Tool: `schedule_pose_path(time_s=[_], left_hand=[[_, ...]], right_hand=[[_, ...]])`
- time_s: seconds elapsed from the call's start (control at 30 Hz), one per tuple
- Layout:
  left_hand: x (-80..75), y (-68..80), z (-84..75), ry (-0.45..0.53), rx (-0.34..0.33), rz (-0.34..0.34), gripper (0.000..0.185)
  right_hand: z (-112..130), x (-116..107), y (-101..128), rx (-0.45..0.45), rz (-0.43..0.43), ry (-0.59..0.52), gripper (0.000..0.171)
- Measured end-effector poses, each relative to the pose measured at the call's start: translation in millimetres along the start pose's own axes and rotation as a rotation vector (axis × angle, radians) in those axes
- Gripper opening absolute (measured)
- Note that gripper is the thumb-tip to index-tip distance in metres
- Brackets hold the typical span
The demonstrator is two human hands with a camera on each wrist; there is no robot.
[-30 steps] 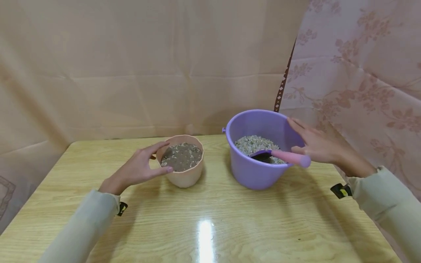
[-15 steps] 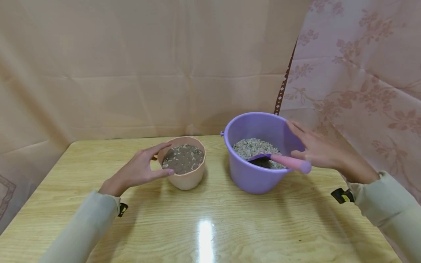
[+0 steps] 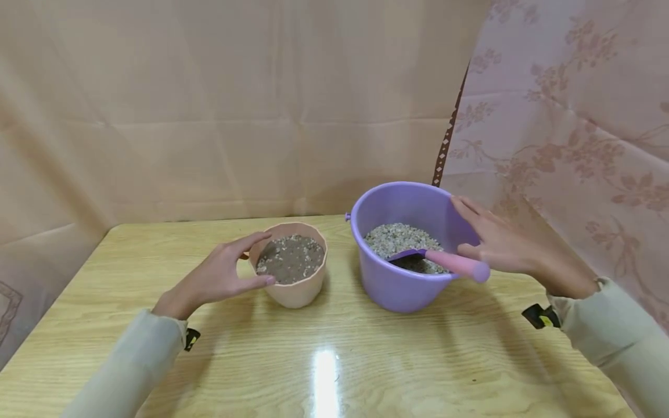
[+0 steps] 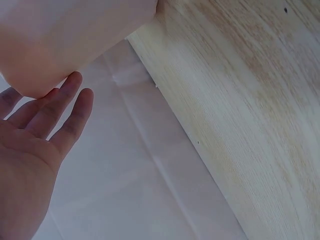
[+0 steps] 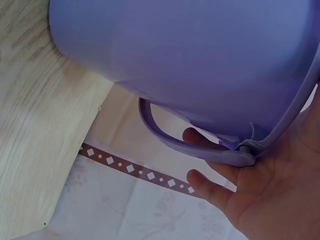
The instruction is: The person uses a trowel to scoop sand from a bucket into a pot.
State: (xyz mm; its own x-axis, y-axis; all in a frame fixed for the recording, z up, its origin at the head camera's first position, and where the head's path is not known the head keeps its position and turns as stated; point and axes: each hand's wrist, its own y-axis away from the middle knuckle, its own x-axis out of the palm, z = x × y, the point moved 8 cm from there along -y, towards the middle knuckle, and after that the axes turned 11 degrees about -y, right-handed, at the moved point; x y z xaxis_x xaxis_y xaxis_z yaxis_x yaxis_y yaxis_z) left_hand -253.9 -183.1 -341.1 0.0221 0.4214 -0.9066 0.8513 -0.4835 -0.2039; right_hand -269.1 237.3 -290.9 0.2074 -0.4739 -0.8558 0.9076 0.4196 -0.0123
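A peach pot (image 3: pixel 295 290) of dark soil topped with pebbles stands mid-table. My left hand (image 3: pixel 230 270) touches its left side with thumb and fingers spread; in the left wrist view the fingers (image 4: pixel 60 110) are straight against the pot (image 4: pixel 60 35). A purple bucket (image 3: pixel 397 284) holds pale gravel (image 3: pixel 399 238) and a scoop with a pink handle (image 3: pixel 455 264) that rests on the rim. My right hand (image 3: pixel 488 238) lies flat against the bucket's right side. In the right wrist view its palm (image 5: pixel 270 200) touches the bucket (image 5: pixel 190 60) and its folded-down bail (image 5: pixel 170 137).
The wooden table (image 3: pixel 334 348) has a glossy top with a light glare near the front. Beige cloth (image 3: pixel 209 116) hangs behind it and a floral curtain (image 3: pixel 575 116) hangs close on the right, right behind the bucket.
The bucket has slid a little left and nearer under my right hand. The pot has shifted slightly nearer with my left hand. The scoop stays in the bucket.
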Motion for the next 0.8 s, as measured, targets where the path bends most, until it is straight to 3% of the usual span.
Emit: schedule_pose_path(time_s=[0.8], left_hand=[[-3.3,2.2,-8.9,0.000,0.003,0.006,0.087]], right_hand=[[7.2,2.1,2.8,0.000,0.008,0.023,0.095]])
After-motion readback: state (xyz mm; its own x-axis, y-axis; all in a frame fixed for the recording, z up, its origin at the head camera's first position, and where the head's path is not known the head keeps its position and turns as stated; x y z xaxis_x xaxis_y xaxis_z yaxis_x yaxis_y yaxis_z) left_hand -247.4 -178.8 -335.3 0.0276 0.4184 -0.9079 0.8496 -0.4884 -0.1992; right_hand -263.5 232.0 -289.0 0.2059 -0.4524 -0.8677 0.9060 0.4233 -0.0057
